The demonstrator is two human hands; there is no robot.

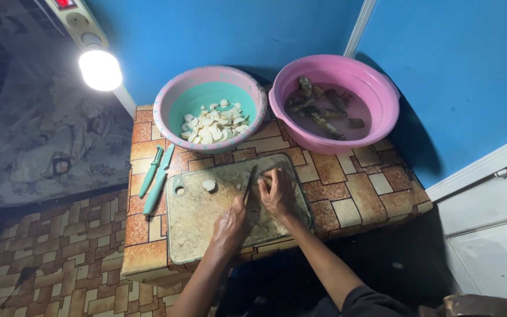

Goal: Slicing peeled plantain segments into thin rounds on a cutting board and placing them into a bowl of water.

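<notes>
knife (250, 183) apparently in left hand (232, 223)

The cutting board (206, 226) looks like matt plastic, pale, scuffed and stained. At its twelve o'clock, the teal bowl (209, 107) with a speckled pink rim is smooth plastic with a slight gloss. At two o'clock the pink basin (377, 97) is smooth, glossy plastic. The desk (359, 188) wears a tile-patterned covering with a soft sheen, and the floor (66, 252) shows the same pattern. At nine o'clock, two teal tools (158, 176) look like smooth plastic. The knife (249, 183) blade reads as dark metal. The wall (224, 29) is matt blue paint.
</notes>
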